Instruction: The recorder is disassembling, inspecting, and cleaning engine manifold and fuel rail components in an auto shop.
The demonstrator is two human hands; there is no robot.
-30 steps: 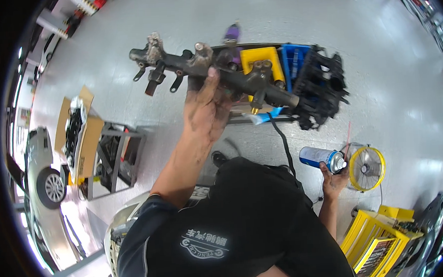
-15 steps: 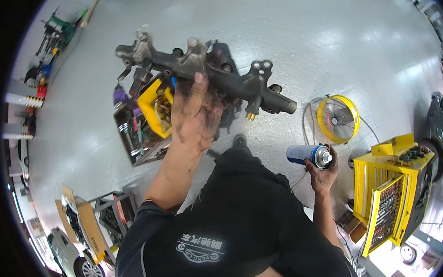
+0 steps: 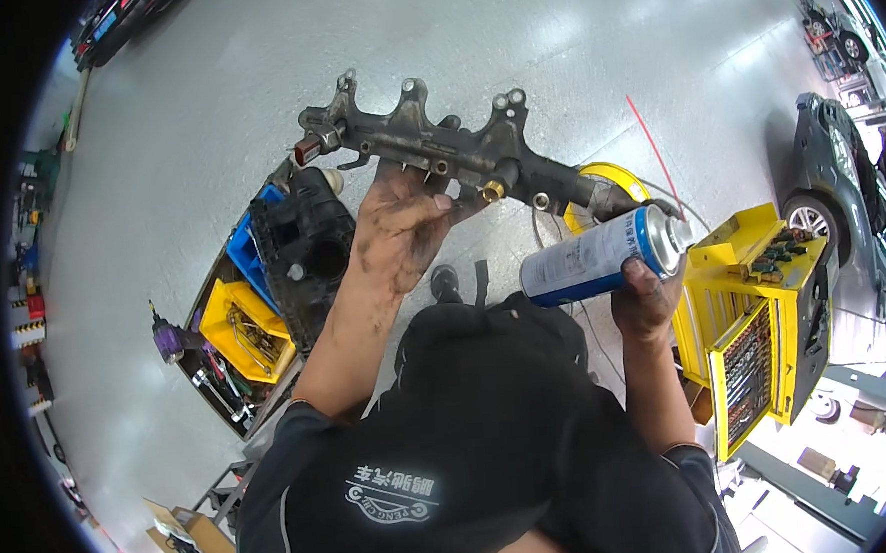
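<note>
My left hand (image 3: 400, 229), smudged with dark grime, grips a dark metal fuel rail (image 3: 426, 142) from below near its middle. The rail lies nearly level across the view, its right end a little lower. Several mounting ears stick up along it, a brown plug connector shows at its left end, and a brass fitting (image 3: 495, 191) faces me. In my right hand (image 3: 650, 301) is a blue and white spray can (image 3: 602, 256), tilted, with a thin red straw (image 3: 654, 155) pointing up and away. The can is close to the rail's right end; whether my fingers touch the rail I cannot tell.
Below left stands a cart holding a black plastic part (image 3: 316, 238), a yellow bin (image 3: 244, 332) of small metal pieces and a purple power tool (image 3: 169, 341). To the right are a yellow tool cabinet (image 3: 791, 318) with an open drawer, a yellow fan (image 3: 613, 175) and a dark car (image 3: 824, 186).
The fuel rail has turned in my left hand, bringing the brass fitting to face me. My right hand has brought the spray can up to the rail's right end. The view has shifted.
</note>
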